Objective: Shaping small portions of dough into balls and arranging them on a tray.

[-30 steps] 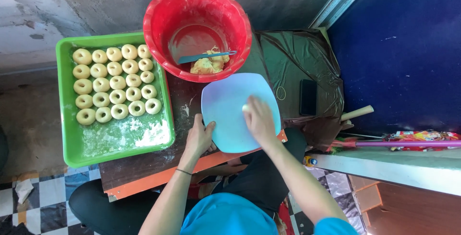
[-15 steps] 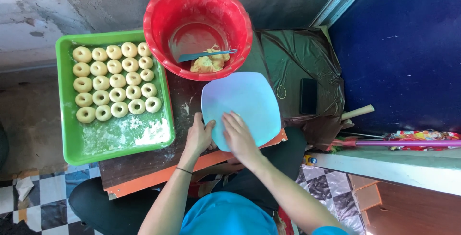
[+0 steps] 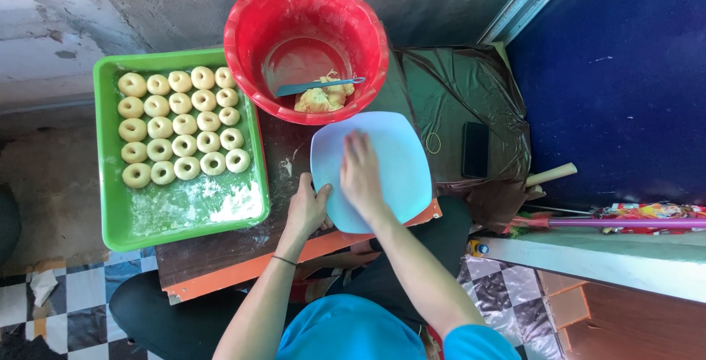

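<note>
Pale blue plate (image 3: 393,161) lies on the wooden board, near the red bowl (image 3: 254,14). Right hand (image 3: 360,172) rests flat, fingers spread, on it; left hand (image 3: 307,209) grips its near-left rim. Green tray (image 3: 110,213) of dough rings stands left.

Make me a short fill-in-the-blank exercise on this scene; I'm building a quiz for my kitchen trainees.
1. The right hand lies flat on a pale blue ____.
2. The ring-shaped dough pieces sit in a ____ tray.
3. The leftover dough and a blue spatula are inside the ____ tub.
4. The left hand holds the board's ____ edge.

Missing words: board; green; red; near
</note>
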